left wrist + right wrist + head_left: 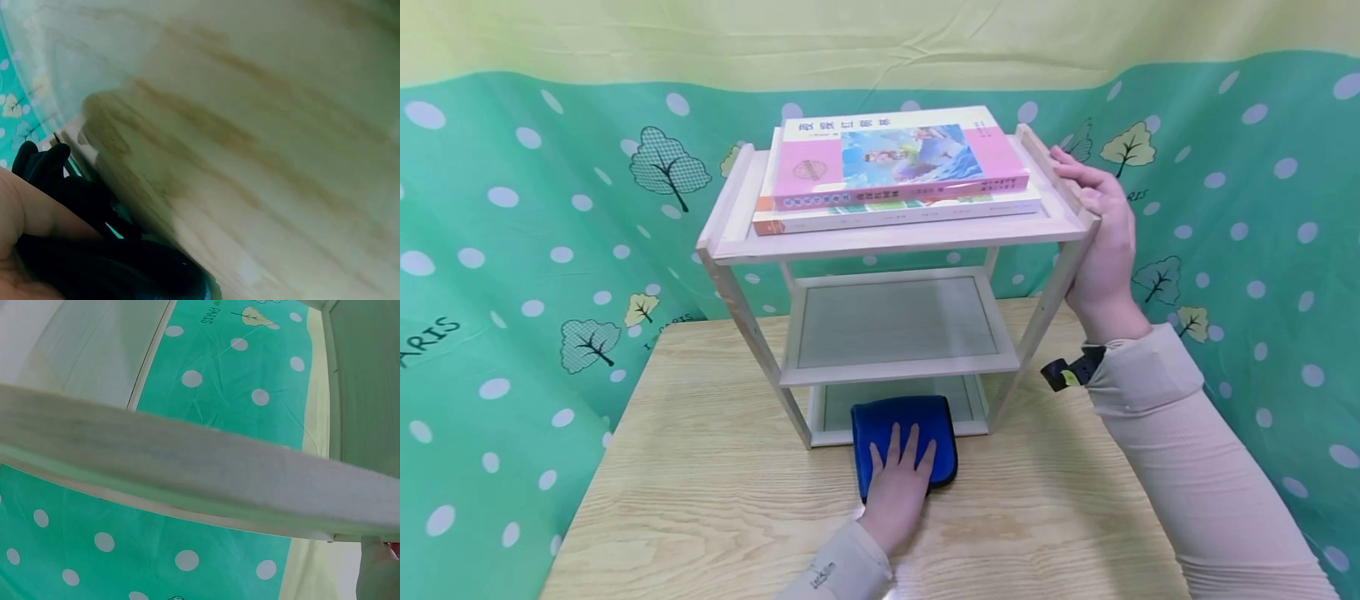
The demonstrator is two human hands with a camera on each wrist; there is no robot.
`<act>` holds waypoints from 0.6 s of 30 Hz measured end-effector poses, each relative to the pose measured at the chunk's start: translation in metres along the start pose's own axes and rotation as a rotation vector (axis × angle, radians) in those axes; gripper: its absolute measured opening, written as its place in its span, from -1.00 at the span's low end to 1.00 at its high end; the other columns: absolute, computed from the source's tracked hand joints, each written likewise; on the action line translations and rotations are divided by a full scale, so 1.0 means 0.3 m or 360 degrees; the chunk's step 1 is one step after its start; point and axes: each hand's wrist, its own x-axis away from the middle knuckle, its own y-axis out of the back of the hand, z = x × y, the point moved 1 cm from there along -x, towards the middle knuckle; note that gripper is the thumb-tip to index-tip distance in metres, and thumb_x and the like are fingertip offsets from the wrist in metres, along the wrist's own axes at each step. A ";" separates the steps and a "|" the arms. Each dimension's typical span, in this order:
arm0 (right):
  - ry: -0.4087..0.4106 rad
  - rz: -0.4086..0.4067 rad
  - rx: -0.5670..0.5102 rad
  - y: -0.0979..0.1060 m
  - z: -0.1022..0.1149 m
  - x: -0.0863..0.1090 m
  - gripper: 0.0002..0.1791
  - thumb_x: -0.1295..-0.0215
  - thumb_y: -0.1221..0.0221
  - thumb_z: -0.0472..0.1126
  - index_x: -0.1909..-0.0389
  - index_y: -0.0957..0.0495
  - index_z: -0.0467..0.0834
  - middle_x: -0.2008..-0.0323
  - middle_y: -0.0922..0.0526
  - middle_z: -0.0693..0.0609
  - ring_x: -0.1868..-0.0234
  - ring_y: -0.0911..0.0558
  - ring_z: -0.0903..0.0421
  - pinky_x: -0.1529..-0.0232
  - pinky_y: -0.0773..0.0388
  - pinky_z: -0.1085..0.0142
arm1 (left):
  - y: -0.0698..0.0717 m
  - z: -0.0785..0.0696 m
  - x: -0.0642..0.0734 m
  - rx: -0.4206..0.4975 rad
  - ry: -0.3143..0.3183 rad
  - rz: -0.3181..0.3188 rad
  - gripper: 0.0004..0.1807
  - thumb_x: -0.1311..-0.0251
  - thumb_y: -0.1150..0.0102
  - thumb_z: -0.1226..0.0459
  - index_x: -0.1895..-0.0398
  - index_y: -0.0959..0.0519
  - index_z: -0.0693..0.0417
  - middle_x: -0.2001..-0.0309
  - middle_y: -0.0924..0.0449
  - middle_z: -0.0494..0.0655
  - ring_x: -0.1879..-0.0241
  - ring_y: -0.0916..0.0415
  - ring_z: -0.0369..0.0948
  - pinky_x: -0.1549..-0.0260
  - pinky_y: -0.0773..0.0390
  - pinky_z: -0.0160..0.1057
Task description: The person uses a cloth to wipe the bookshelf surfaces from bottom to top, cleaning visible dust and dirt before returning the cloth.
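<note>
A blue folded cloth with black edging lies at the front of the bottom shelf, reaching over the tabletop. My left hand rests on it with the fingers spread and straight. In the left wrist view, that hand is beside the cloth's dark folds. A pale wooden three-tier rack stands on the table. My right hand grips its top right side rail, fingers over the outer edge. The right wrist view shows a rack post and part of the hand at the lower right.
Two books lie stacked on the top shelf, a pink-covered book uppermost and a white-edged book below. The wooden table extends around the rack. Green dotted curtains hang behind and at both sides.
</note>
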 end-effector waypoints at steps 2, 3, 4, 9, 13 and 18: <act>-0.0004 -0.0002 -0.0002 0.001 0.000 0.000 -0.60 -0.38 0.28 -0.23 0.10 -0.56 -0.14 -0.35 -0.44 -0.10 -0.45 -0.31 0.07 -0.43 -0.24 0.26 | 0.002 -0.003 -0.002 0.0018 0.0005 0.0010 -0.40 -0.32 -0.13 0.35 -0.43 -0.36 -0.11 -0.50 -0.19 0.12 -0.47 -0.12 0.21 -0.20 -0.30 0.42; -0.0006 -0.0003 -0.0007 0.002 -0.001 -0.001 -0.60 -0.38 0.28 -0.23 0.10 -0.56 -0.14 -0.35 -0.44 -0.10 -0.45 -0.31 0.08 -0.43 -0.24 0.26 | 0.004 -0.005 -0.002 0.0021 0.0009 0.0013 -0.40 -0.33 -0.13 0.34 -0.44 -0.36 -0.11 -0.50 -0.19 0.12 -0.48 -0.12 0.21 -0.21 -0.30 0.42; -0.0007 -0.0005 -0.0007 0.002 -0.001 -0.001 -0.60 -0.38 0.28 -0.23 0.10 -0.56 -0.15 -0.35 -0.44 -0.09 -0.44 -0.31 0.08 -0.43 -0.24 0.25 | 0.006 -0.007 -0.003 0.0026 0.0011 0.0015 -0.40 -0.33 -0.12 0.34 -0.43 -0.36 -0.11 -0.50 -0.20 0.12 -0.48 -0.12 0.21 -0.21 -0.30 0.42; -0.0012 -0.0019 -0.0017 0.005 -0.001 -0.001 -0.60 -0.39 0.26 -0.23 0.08 -0.57 -0.17 -0.35 -0.45 -0.08 -0.44 -0.31 0.08 -0.44 -0.23 0.24 | 0.017 -0.017 -0.009 0.0081 0.0005 0.0001 -0.38 -0.30 -0.14 0.40 -0.43 -0.37 -0.13 -0.49 -0.22 0.10 -0.48 -0.13 0.20 -0.21 -0.29 0.42; -0.0005 -0.0016 -0.0017 0.005 -0.002 0.000 -0.61 -0.38 0.25 -0.22 0.09 -0.57 -0.16 -0.35 -0.45 -0.08 -0.44 -0.32 0.06 -0.44 -0.23 0.23 | 0.020 -0.029 -0.018 0.0109 -0.0019 0.0001 -0.36 -0.27 -0.12 0.44 -0.42 -0.38 -0.15 -0.49 -0.23 0.08 -0.48 -0.13 0.19 -0.23 -0.28 0.42; 0.0008 0.0001 0.0012 0.006 -0.002 0.001 -0.61 -0.37 0.25 -0.21 0.10 -0.58 -0.13 -0.36 -0.45 -0.07 -0.44 -0.32 0.03 -0.44 -0.22 0.19 | 0.019 -0.044 -0.027 0.0141 -0.0024 0.0021 -0.36 -0.27 -0.11 0.44 -0.42 -0.38 -0.17 -0.49 -0.22 0.07 -0.49 -0.11 0.18 -0.25 -0.25 0.42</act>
